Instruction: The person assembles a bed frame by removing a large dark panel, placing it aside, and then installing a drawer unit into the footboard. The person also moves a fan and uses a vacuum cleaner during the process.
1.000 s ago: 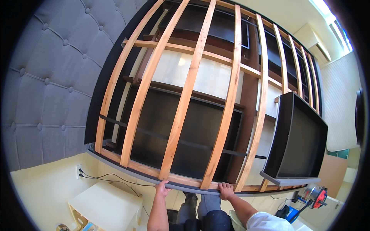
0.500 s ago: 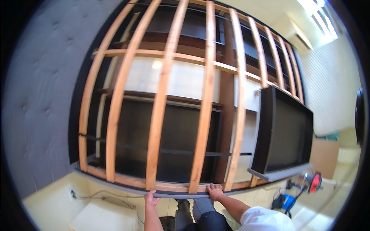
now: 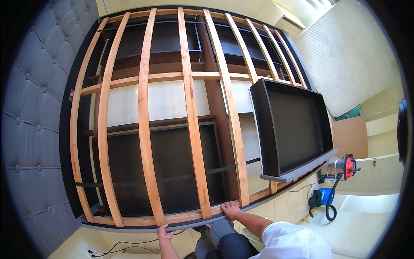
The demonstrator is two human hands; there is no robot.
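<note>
A large bed frame with pale wooden slats (image 3: pixel 148 129) over dark drawer boxes fills the middle of the view. My left hand (image 3: pixel 165 234) is closed on the grey padded side rail (image 3: pixel 125 229) at the frame's near edge, beside the foot of a slat. Farther right along the same rail, my right hand (image 3: pixel 231 210) is also closed on the edge, its fingers bent over the inner wood. A dark drawer (image 3: pixel 295 125) with a grey front rests on the right part of the frame, apart from both hands.
A grey tufted headboard (image 3: pixel 39 108) stands on the left. A white mattress (image 3: pixel 345 47) leans at the far right. Near the frame's right corner are a vacuum cleaner (image 3: pixel 343 166) in red and black and a blue tool or machine (image 3: pixel 326 196) with a hose. Black cables (image 3: pixel 125 249) lie at lower left.
The view has shifted, so the bed frame appears farther left and more of the vacuum cleaner shows. Both hands keep about the same places on the rail.
</note>
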